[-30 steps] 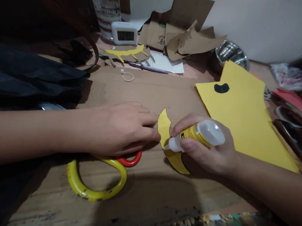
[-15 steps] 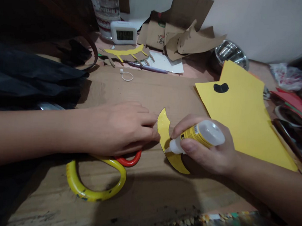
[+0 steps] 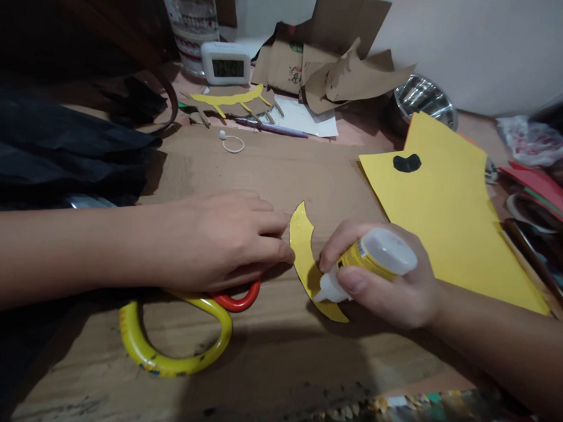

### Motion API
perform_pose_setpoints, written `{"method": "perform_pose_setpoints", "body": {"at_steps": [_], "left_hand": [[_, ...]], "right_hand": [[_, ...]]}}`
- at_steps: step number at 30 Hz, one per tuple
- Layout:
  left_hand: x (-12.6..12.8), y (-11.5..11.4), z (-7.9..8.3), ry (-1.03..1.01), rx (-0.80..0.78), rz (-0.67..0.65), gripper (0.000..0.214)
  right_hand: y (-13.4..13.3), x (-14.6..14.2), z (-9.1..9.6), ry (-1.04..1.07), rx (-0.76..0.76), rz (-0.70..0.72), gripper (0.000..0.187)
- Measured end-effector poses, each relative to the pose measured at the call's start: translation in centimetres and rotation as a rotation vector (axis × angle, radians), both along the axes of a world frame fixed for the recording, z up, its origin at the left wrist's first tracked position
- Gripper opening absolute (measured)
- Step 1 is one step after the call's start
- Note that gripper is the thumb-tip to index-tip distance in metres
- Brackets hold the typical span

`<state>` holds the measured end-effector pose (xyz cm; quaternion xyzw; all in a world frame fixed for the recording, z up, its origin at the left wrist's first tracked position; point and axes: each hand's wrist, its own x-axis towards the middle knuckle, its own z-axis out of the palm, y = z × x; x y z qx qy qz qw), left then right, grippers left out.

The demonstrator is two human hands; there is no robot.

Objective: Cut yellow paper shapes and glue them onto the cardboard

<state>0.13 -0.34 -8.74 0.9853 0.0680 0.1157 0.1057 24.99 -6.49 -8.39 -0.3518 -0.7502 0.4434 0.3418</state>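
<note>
From my remote seat, I take 12 o'clock as the far side of the view. Brown cardboard (image 3: pixel 274 173) covers much of the pinkish tabletop, and a pale wall (image 3: pixel 493 52) rises at 1 to 2. Dark crumpled material (image 3: pixel 55 142) fills 9 to 10.

Among the containers, a steel bowl (image 3: pixel 426 99) stands between 1 and 2; its shiny inner wall shows, its bottom doesn't. A clear bottle (image 3: pixel 191 26) stands at 11 beside a white digital clock (image 3: pixel 226 64); I can't make out its contents. The translucent glue bottle (image 3: pixel 377 252) is gripped in my right hand (image 3: pixel 394 297), thumb and fingers closed around it, nozzle aimed down to 8 o'clock at the lower part of the yellow crescent (image 3: pixel 303 237), which lies near centre on the cardboard.

My left hand (image 3: pixel 233 240) lies palm down, fingertips at the crescent's 9 o'clock edge; whether it grips anything, I can't tell. Scissor handles (image 3: pixel 176 365) show at 7.
</note>
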Motion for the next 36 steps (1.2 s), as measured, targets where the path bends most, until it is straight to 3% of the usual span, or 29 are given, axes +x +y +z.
{"method": "perform_pose_setpoints", "body": {"at_steps": [5, 14, 27, 36], "left_hand": [[0.01, 0.06, -0.14, 0.006, -0.012, -0.002, 0.025], [0.0, 0.01, -0.1, 0.014, -0.027, -0.005, 0.024], [0.1, 0.01, 0.0, 0.021, -0.01, -0.007, 0.024], [0.14, 0.1, -0.15, 0.0, 0.013, -0.016, 0.024]], "right_hand": [[0.17, 0.05, 0.08, 0.104, 0.015, -0.141, 0.022], [0.36, -0.42, 0.38, -0.046, 0.115, -0.051, 0.014], [0.01, -0.29, -0.31, 0.016, 0.037, -0.005, 0.013], [0.15, 0.04, 0.54, -0.034, 0.02, 0.052, 0.016]]}}
